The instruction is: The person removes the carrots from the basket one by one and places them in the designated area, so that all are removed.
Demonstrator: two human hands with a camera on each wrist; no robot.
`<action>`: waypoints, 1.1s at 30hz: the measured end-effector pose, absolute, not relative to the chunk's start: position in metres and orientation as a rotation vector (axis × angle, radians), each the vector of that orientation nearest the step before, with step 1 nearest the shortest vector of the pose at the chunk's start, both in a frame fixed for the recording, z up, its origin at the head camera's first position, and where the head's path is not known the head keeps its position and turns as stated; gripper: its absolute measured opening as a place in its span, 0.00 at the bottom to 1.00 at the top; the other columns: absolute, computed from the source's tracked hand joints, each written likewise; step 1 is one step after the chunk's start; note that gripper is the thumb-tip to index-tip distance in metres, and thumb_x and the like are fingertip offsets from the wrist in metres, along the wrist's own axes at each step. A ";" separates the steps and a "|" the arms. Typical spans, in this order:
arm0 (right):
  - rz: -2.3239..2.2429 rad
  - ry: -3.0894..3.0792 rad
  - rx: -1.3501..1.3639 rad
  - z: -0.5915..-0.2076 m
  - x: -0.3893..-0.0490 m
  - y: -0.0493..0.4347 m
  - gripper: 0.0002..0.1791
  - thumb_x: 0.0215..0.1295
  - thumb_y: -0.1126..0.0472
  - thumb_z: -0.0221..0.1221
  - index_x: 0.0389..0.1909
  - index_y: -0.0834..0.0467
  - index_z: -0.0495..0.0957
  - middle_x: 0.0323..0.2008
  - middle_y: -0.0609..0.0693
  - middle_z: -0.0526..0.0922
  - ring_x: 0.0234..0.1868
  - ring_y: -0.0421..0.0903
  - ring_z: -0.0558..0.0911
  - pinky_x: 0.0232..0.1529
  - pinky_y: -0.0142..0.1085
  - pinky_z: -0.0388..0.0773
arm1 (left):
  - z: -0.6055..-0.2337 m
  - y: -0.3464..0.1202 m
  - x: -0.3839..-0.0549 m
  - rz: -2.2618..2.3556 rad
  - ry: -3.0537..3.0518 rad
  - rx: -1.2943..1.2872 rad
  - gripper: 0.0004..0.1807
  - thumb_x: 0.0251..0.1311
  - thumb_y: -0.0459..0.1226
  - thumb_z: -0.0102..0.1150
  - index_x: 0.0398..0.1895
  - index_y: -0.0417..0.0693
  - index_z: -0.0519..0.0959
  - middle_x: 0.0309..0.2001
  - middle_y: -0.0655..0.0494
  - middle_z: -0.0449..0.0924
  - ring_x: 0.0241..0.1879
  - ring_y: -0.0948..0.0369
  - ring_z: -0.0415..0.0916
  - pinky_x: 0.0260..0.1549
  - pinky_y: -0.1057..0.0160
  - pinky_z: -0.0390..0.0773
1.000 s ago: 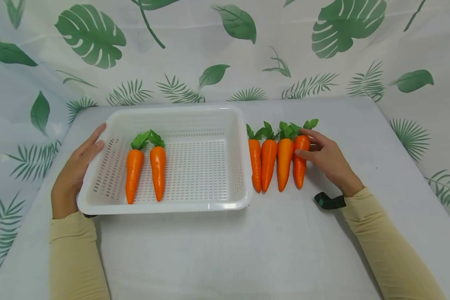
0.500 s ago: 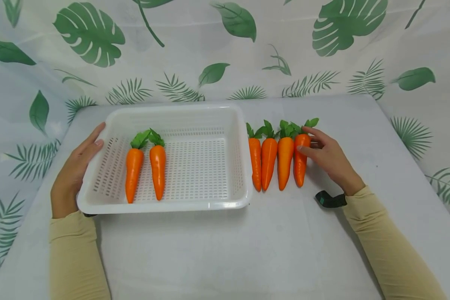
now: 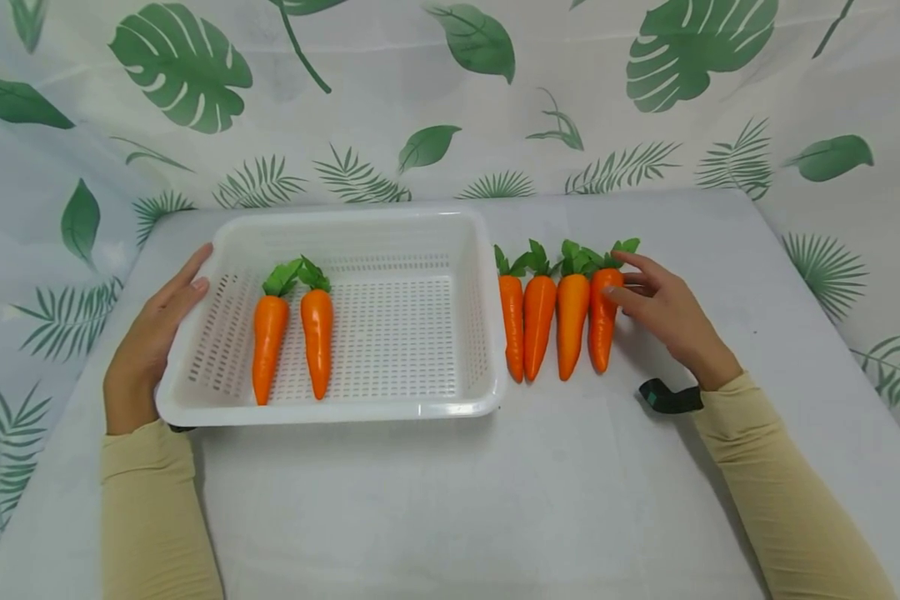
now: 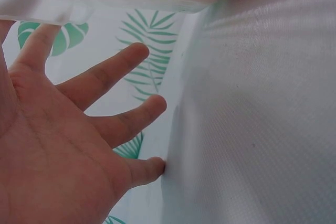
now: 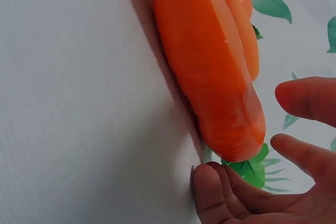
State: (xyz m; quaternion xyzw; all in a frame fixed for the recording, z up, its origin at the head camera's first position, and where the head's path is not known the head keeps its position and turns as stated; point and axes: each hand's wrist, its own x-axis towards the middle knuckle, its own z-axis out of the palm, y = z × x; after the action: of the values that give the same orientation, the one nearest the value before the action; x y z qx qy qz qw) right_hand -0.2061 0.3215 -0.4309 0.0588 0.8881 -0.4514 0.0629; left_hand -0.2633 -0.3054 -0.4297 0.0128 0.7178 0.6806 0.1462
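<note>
In the head view a white plastic basket [image 3: 330, 411] stands left of centre, with two orange carrots [image 3: 270, 342] with green tops inside. My left hand [image 3: 150, 333] rests at its left side. The left wrist view shows the spread, straight fingers [image 4: 107, 74] of that hand below the basket's rim. Several more carrots [image 3: 539, 325] lie side by side, tops to the back, right of the basket. By the rightmost carrot [image 3: 603, 321] is my right hand [image 3: 671, 312], thumb and fingers apart around its upper end. In the right wrist view, the fingers [image 5: 210, 192] stand around that carrot's thick end without gripping it.
A white cloth covers the table [image 3: 450, 500]. Behind it hangs a white backdrop [image 3: 375, 83] printed with green leaves. A dark wrist camera [image 3: 669, 397] sticks out under the right sleeve. The leftmost loose carrot [image 3: 512, 325] lies right beside the basket's wall.
My right hand has shifted slightly right, and its thumb has drawn back toward the rightmost carrot's right side. The left hand, basket and carrots keep their places.
</note>
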 end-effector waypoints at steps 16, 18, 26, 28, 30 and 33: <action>-1.400 2.907 0.442 -0.425 -0.204 0.331 0.35 0.84 0.38 0.42 0.84 0.49 0.63 0.71 0.67 0.73 0.64 0.62 0.72 0.56 0.46 0.76 | -0.429 -0.306 -0.264 1.926 2.108 0.046 0.33 0.84 0.50 0.50 0.85 0.82 0.55 0.84 0.54 0.55 0.57 0.63 0.78 0.43 0.63 0.87; -1.435 2.943 0.465 -0.425 -0.203 0.332 0.34 0.85 0.40 0.42 0.83 0.49 0.65 0.69 0.65 0.75 0.60 0.55 0.73 0.52 0.39 0.73 | -0.429 -0.306 -0.264 1.919 2.116 0.038 0.33 0.84 0.50 0.51 0.85 0.83 0.55 0.84 0.54 0.55 0.57 0.64 0.78 0.43 0.63 0.87; -1.608 2.978 0.531 -0.422 -0.204 0.331 0.30 0.85 0.47 0.44 0.81 0.51 0.69 0.74 0.60 0.72 0.64 0.48 0.71 0.54 0.33 0.73 | -0.428 -0.303 -0.265 1.924 2.102 0.015 0.33 0.83 0.52 0.52 0.84 0.85 0.56 0.85 0.56 0.53 0.61 0.62 0.75 0.45 0.63 0.87; -1.643 2.973 0.550 -0.420 -0.205 0.329 0.30 0.85 0.48 0.43 0.81 0.50 0.69 0.76 0.56 0.71 0.70 0.49 0.70 0.62 0.36 0.73 | -0.428 -0.303 -0.265 1.920 2.110 0.015 0.33 0.82 0.52 0.52 0.84 0.86 0.56 0.85 0.57 0.53 0.62 0.61 0.74 0.45 0.64 0.87; -1.699 2.960 0.552 -0.418 -0.205 0.325 0.29 0.85 0.48 0.43 0.81 0.49 0.70 0.78 0.53 0.70 0.74 0.49 0.68 0.70 0.38 0.69 | -0.428 -0.303 -0.265 1.905 2.130 0.018 0.33 0.82 0.52 0.52 0.84 0.86 0.56 0.85 0.57 0.53 0.62 0.60 0.73 0.45 0.65 0.86; -1.800 2.921 0.538 -0.414 -0.207 0.320 0.28 0.85 0.49 0.44 0.80 0.48 0.71 0.79 0.48 0.69 0.77 0.47 0.67 0.76 0.41 0.64 | -0.429 -0.304 -0.265 1.897 2.143 0.012 0.32 0.82 0.53 0.52 0.84 0.87 0.57 0.85 0.57 0.53 0.64 0.58 0.72 0.45 0.65 0.86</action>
State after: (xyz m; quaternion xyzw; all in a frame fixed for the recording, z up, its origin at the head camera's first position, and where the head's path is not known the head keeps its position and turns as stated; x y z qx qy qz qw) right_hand -0.2069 0.3198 -0.4141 0.1528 0.8296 -0.5111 -0.1649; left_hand -0.2654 -0.3041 -0.4292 0.0042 0.7414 0.6564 0.1395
